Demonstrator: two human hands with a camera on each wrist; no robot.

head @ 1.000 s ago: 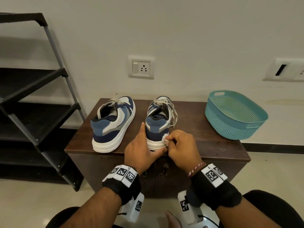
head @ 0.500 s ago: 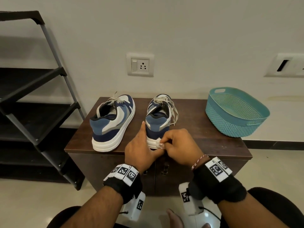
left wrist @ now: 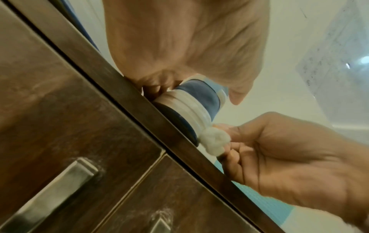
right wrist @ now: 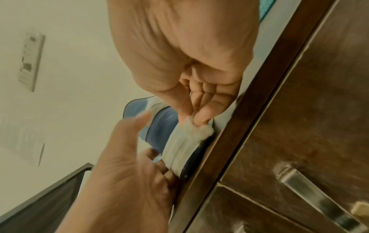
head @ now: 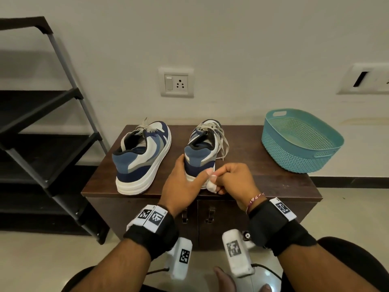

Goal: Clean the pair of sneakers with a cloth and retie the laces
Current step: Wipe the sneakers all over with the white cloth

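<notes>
Your left hand grips the heel of the right sneaker, with the thumb against the left side of the heel and the fingers wrapped around the back of the white sole. Your right hand pinches a small white wad of cloth between the thumb and the fingertips, and the wad touches the white sole at the lower right corner of the heel. In the left wrist view you see the cloth pressed against the sole, just above the front edge of the surface. In the right wrist view the cloth sits at the same corner, and your left hand holds the shoe from the other side. The sneaker stands upright near the front edge of the dark wooden surface, with its toe toward the wall, and its laces hang loose over the right side. The left sneaker stands just beside it on the left, apart from your hands, also upright, with its laces lying loosely on the tongue. A teal plastic basket sits at the right end of the surface, well apart from the shoes. A black rack stands on the floor to the left, and a switch socket is on the wall behind the sneakers.
</notes>
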